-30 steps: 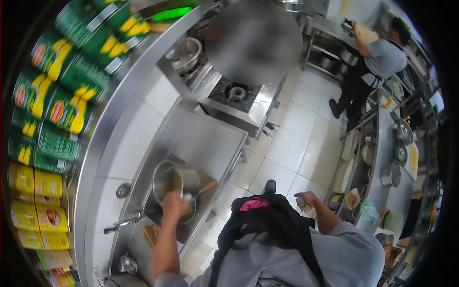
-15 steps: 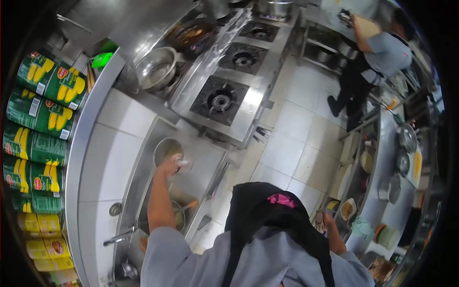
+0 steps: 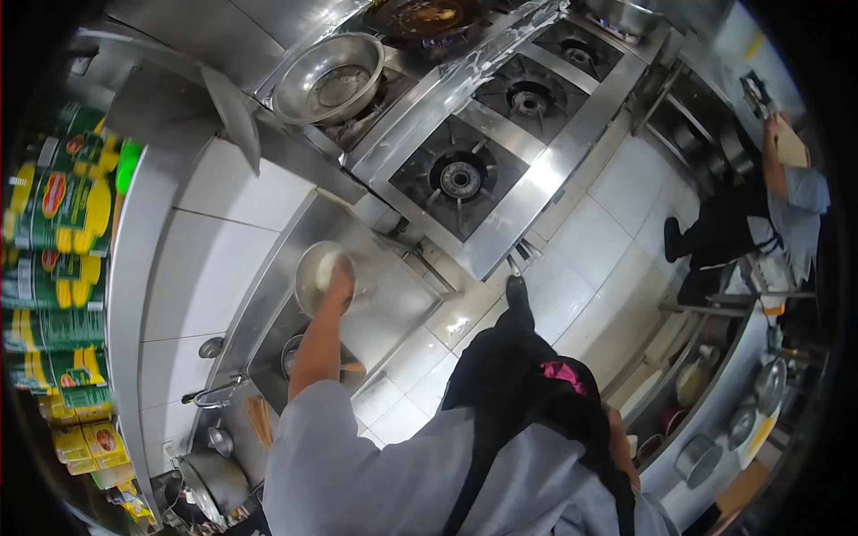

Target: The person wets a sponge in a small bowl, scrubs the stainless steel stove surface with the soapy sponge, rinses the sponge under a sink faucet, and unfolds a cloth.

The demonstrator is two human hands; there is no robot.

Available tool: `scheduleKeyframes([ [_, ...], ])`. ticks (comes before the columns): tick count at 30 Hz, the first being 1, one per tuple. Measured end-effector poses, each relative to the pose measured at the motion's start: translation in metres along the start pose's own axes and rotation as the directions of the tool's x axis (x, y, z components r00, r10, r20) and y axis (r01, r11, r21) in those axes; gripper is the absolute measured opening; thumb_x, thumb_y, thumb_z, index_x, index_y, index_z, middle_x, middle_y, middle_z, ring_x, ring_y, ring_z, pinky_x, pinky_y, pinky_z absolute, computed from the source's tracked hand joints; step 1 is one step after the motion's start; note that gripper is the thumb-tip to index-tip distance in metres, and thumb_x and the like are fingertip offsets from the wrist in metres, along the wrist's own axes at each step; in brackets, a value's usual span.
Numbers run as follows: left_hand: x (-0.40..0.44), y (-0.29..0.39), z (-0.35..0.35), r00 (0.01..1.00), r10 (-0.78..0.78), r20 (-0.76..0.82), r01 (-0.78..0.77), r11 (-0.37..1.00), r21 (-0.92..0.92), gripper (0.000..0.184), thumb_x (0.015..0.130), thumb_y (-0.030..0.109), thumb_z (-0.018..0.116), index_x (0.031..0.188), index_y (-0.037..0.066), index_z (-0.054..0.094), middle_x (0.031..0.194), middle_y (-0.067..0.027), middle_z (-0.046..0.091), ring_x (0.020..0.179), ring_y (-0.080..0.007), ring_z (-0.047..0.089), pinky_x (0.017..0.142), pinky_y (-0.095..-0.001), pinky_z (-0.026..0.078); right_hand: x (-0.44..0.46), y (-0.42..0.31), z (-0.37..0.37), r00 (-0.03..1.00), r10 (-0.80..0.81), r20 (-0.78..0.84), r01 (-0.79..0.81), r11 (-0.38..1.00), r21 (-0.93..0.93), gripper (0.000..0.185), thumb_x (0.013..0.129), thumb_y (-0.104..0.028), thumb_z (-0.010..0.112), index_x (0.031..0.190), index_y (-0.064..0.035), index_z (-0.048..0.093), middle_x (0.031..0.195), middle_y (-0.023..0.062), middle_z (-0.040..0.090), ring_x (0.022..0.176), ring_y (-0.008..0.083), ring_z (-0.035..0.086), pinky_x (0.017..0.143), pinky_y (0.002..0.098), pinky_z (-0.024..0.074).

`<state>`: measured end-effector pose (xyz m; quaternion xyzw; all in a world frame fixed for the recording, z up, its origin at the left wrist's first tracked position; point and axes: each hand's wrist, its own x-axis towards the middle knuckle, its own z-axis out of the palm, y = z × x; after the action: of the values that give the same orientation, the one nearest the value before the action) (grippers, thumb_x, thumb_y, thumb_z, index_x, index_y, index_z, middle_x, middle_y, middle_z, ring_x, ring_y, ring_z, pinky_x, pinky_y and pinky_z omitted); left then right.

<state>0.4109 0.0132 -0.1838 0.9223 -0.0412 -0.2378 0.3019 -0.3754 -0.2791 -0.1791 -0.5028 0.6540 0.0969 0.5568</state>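
Observation:
My left hand (image 3: 341, 279) reaches into a round pale container (image 3: 308, 284) on the steel sink counter (image 3: 393, 314). Its fingers curl over a white rounded item (image 3: 328, 268) in the container; what that item is cannot be made out. Below the forearm, a metal pan or strainer (image 3: 290, 355) with a wooden-looking handle (image 3: 354, 367) lies in the sink area, partly covered by the arm. Of my right side only the forearm (image 3: 621, 447) shows, with the hand hidden behind the black apron (image 3: 500, 371).
Gas burners (image 3: 460, 179) stand ahead, beside a large metal bowl (image 3: 329, 80) and a wok (image 3: 424, 16). Green cans (image 3: 63, 210) line the left shelf. A faucet (image 3: 214, 393) overhangs the sink. At right, a co-worker (image 3: 733, 214) stands near a steel counter (image 3: 661, 487) holding pots.
My left hand has gone from holding something whitish beside the container to reaching inside it. My right hand has slipped out of sight behind the apron. The view has shifted.

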Motion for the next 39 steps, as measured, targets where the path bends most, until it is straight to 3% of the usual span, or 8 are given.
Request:
scheduleKeyframes([
  [4, -0.01, -0.024, -0.042, 0.962, -0.105, 0.252, 0.251, 0.701, -0.668, 0.028, 0.088, 0.003, 0.064, 0.116, 0.002, 0.062, 0.107, -0.0126, 0.069, 0.089, -0.0242, 0.07, 0.08, -0.0382, 0.057, 0.081, -0.079, -0.039, 0.998, -0.043, 0.038, 0.032, 0.969, 0.244, 0.032, 0.09, -0.026, 0.054, 0.105, -0.0039, 0.071, 0.086, 0.0097, 0.067, 0.072, 0.0227, 0.064, 0.065, 0.0375, 0.0521],
  [12, -0.098, 0.053, -0.085, 0.971, -0.206, 0.12, 0.156, 0.171, -0.973, 0.027, 0.088, 0.004, 0.062, 0.114, -0.002, 0.059, 0.107, -0.0146, 0.067, 0.096, -0.0287, 0.066, 0.089, -0.0412, 0.055, 0.134, -0.271, -0.098, 0.984, -0.035, 0.175, -0.038, 0.918, 0.395, 0.031, 0.09, -0.026, 0.057, 0.1, 0.0005, 0.07, 0.075, 0.008, 0.066, 0.059, 0.0187, 0.062, 0.055, 0.0321, 0.0504],
  [15, -0.093, 0.044, -0.071, 0.92, -0.372, -0.124, 0.12, 0.568, -0.814, 0.026, 0.081, 0.009, 0.07, 0.105, 0.002, 0.063, 0.104, -0.0136, 0.069, 0.094, -0.028, 0.068, 0.084, -0.0408, 0.055, 0.182, -0.26, -0.111, 0.944, 0.06, 0.326, -0.161, 0.943, 0.293, 0.031, 0.09, -0.026, 0.059, 0.101, 0.0004, 0.07, 0.077, 0.0108, 0.067, 0.061, 0.0203, 0.064, 0.057, 0.0325, 0.0521],
  [17, -0.082, 0.039, -0.061, 0.852, -0.221, -0.475, 0.246, 0.969, -0.009, 0.029, 0.076, 0.01, 0.07, 0.102, 0.002, 0.061, 0.1, -0.0165, 0.068, 0.095, -0.0322, 0.066, 0.085, -0.043, 0.052, 0.243, -0.21, -0.12, 0.974, -0.104, 0.202, 0.053, 0.968, 0.246, 0.03, 0.089, -0.027, 0.06, 0.1, -0.0016, 0.071, 0.076, 0.0105, 0.067, 0.063, 0.0207, 0.065, 0.06, 0.0334, 0.0529],
  [19, -0.081, 0.054, -0.06, 0.857, -0.218, -0.466, 0.312, 0.94, 0.134, 0.039, 0.079, 0.017, 0.063, 0.114, 0.002, 0.058, 0.107, -0.0243, 0.063, 0.098, -0.0402, 0.063, 0.088, -0.0464, 0.049, 0.219, -0.246, -0.122, 0.938, 0.16, 0.308, -0.197, 0.976, 0.095, 0.028, 0.087, -0.024, 0.06, 0.105, -0.0049, 0.073, 0.081, 0.0078, 0.068, 0.07, 0.0201, 0.066, 0.065, 0.0333, 0.053],
  [22, -0.086, 0.067, -0.058, 0.841, 0.083, -0.535, 0.205, 0.866, 0.456, 0.038, 0.079, 0.019, 0.062, 0.113, 0.002, 0.06, 0.103, -0.0246, 0.066, 0.097, -0.0436, 0.062, 0.088, -0.0511, 0.048, 0.214, -0.266, -0.133, 0.942, -0.025, 0.336, 0.069, 0.99, -0.12, 0.029, 0.087, -0.022, 0.06, 0.106, -0.0043, 0.073, 0.081, 0.0073, 0.068, 0.071, 0.0195, 0.066, 0.064, 0.0329, 0.0525],
  [33, -0.119, 0.172, -0.006, 0.738, -0.02, -0.674, 0.243, 0.94, 0.239, 0.045, 0.077, 0.02, 0.067, 0.117, 0.001, 0.063, 0.105, -0.0253, 0.066, 0.101, -0.0416, 0.062, 0.086, -0.0457, 0.049, 0.313, -0.424, -0.194, 0.898, 0.162, 0.41, -0.175, 0.984, -0.005, 0.032, 0.094, -0.024, 0.052, 0.111, -0.0002, 0.066, 0.077, 0.0094, 0.062, 0.059, 0.0202, 0.061, 0.05, 0.0329, 0.0501],
  [39, -0.117, 0.134, -0.027, 0.915, -0.159, -0.371, 0.059, 0.963, -0.264, 0.053, 0.072, 0.026, 0.078, 0.115, -0.002, 0.063, 0.101, -0.0136, 0.067, 0.089, -0.0253, 0.063, 0.081, -0.0376, 0.049, 0.304, -0.54, -0.145, 0.808, -0.162, 0.567, 0.158, 0.986, 0.056, 0.037, 0.094, -0.03, 0.055, 0.118, -0.0013, 0.061, 0.075, 0.0065, 0.059, 0.05, 0.018, 0.056, 0.041, 0.0329, 0.0454],
])
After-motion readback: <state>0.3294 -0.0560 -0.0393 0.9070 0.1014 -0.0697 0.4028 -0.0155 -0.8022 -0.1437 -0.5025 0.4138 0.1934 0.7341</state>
